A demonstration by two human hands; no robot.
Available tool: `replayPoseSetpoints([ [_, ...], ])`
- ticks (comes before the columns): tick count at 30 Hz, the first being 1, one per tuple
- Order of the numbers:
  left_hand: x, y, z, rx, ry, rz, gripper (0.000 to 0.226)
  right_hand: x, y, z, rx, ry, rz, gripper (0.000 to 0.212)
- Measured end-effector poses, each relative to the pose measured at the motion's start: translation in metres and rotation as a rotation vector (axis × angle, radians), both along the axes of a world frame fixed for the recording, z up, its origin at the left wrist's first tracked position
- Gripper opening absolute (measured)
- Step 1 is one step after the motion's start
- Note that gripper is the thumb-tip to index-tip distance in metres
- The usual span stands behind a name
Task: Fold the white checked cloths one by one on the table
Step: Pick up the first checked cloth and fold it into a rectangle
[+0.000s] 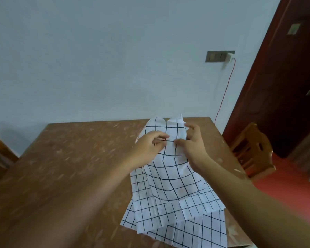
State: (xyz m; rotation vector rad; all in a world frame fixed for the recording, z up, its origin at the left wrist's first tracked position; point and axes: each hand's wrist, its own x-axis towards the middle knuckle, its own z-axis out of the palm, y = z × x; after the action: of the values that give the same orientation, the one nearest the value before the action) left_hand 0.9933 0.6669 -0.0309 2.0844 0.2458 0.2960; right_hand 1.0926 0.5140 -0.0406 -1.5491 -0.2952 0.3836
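Note:
A white cloth with black checks (168, 169) is lifted off the brown table (70, 158), its lower part draping down onto more checked cloths (177, 217) that lie spread at the table's right near side. My left hand (149, 145) pinches the raised cloth at its upper left. Close beside it, my right hand (191, 142) pinches the upper right part, thumb and fingers on the fabric. The cloth's top edge sticks up behind both hands.
A wooden chair (252, 151) stands just right of the table. A dark red door (284, 77) is behind it. A wall socket with a white plug and red cable (224, 92) is above the table's far right corner. Wooden furniture shows at the left edge.

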Motion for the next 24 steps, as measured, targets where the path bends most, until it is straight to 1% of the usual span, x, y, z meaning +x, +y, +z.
replayPoseSetpoints([
  [3, 0.009, -0.024, 0.01, -0.456, 0.054, 0.064, 0.033, -0.013, -0.008, 0.002, -0.079, -0.167, 0.076, 0.039],
  [4, 0.011, -0.028, 0.011, -0.599, 0.064, 0.073, 0.032, -0.016, -0.01, 0.0, -0.105, -0.208, 0.104, 0.035],
  [6, 0.015, -0.033, 0.013, -0.816, 0.071, 0.074, 0.03, -0.021, -0.015, -0.005, -0.137, -0.261, 0.139, 0.029],
  [7, 0.016, -0.033, 0.013, -0.869, 0.077, 0.084, 0.033, -0.023, -0.017, -0.007, -0.142, -0.262, 0.139, 0.025],
  [9, 0.02, -0.034, 0.009, -0.899, 0.099, 0.109, 0.033, -0.026, -0.02, -0.011, -0.098, -0.224, 0.126, 0.022],
  [12, 0.024, -0.034, 0.005, -0.934, 0.108, 0.116, 0.03, -0.03, -0.022, -0.003, 0.044, -0.049, 0.102, 0.024],
  [14, 0.025, -0.033, 0.003, -0.921, 0.106, 0.106, 0.03, -0.028, -0.023, 0.004, 0.057, 0.011, 0.091, 0.024],
  [17, 0.024, -0.036, 0.0, -0.884, 0.099, 0.084, 0.034, -0.023, -0.025, 0.003, -0.016, -0.039, 0.119, 0.025],
  [20, 0.024, -0.037, -0.002, -0.801, 0.084, 0.065, 0.022, -0.02, -0.026, 0.001, -0.081, -0.109, 0.111, 0.026],
  [22, 0.022, -0.038, -0.002, -0.751, 0.089, 0.059, 0.022, -0.018, -0.025, 0.0, -0.119, -0.172, 0.068, 0.015],
  [24, 0.023, -0.039, -0.004, -0.709, 0.095, 0.08, 0.024, -0.014, -0.027, -0.003, -0.124, -0.176, 0.016, 0.005],
])
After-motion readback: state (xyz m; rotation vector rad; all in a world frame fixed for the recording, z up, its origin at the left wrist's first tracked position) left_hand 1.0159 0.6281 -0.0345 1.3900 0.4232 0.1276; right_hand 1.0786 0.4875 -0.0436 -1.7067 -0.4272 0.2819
